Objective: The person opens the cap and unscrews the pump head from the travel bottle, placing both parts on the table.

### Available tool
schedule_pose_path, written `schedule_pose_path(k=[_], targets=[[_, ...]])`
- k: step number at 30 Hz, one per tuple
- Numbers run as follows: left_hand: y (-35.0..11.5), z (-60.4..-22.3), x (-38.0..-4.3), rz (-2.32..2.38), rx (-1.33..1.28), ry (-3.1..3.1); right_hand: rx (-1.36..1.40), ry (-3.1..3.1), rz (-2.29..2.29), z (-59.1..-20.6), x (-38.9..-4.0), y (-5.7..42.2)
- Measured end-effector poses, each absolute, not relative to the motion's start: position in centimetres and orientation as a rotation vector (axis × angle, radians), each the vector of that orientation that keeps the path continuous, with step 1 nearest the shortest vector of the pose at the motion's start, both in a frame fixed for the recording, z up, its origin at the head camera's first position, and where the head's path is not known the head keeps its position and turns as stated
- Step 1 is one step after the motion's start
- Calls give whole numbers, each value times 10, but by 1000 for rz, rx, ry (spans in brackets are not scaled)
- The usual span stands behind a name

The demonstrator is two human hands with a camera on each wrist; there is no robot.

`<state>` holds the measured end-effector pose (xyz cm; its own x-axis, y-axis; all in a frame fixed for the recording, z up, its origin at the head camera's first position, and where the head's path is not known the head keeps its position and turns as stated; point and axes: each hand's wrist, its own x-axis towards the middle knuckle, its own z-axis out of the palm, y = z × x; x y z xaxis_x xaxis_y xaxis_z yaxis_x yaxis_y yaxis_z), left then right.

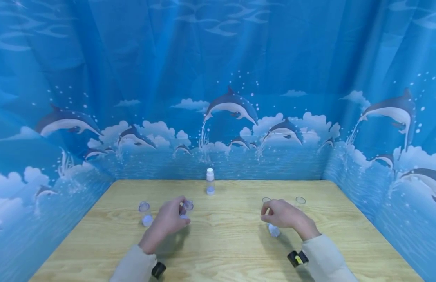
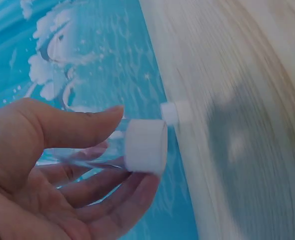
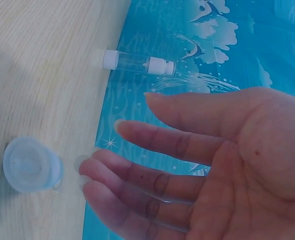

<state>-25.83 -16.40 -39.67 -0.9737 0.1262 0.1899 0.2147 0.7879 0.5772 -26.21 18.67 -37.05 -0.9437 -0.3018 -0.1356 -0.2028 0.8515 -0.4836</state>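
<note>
My left hand (image 1: pixel 168 219) holds a small clear bottle (image 2: pixel 146 146) with a white base, the thumb on one side and the fingers curled round the other. In the head view its round open rim shows at the fingertips. My right hand (image 1: pixel 283 214) hovers over the right part of the table, thumb and fingers apart in the right wrist view, with nothing between them. Close below those fingers is a whitish, translucent, round-ended piece (image 3: pixel 25 165), also seen under the hand as a white piece (image 1: pixel 273 230) in the head view.
A clear pump bottle (image 1: pixel 210 181) with a white top stands upright near the back edge of the wooden table (image 1: pixel 225 250). Left of my left hand is another clear container (image 1: pixel 146 220) with a white base. A thin clear ring (image 1: pixel 300 200) shows beyond my right hand. Dolphin-print curtain (image 1: pixel 218 58) surrounds the table.
</note>
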Motion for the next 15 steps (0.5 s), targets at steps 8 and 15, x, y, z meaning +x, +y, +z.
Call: schedule_pose_path(k=[8, 15], targets=[[-183, -402, -268, -909, -180, -2797, -386, 2822, -691, -372, -262, 186], [-194, -406, -273, -849, -149, -2776, -397, 2813, -698, -371, -262, 184]])
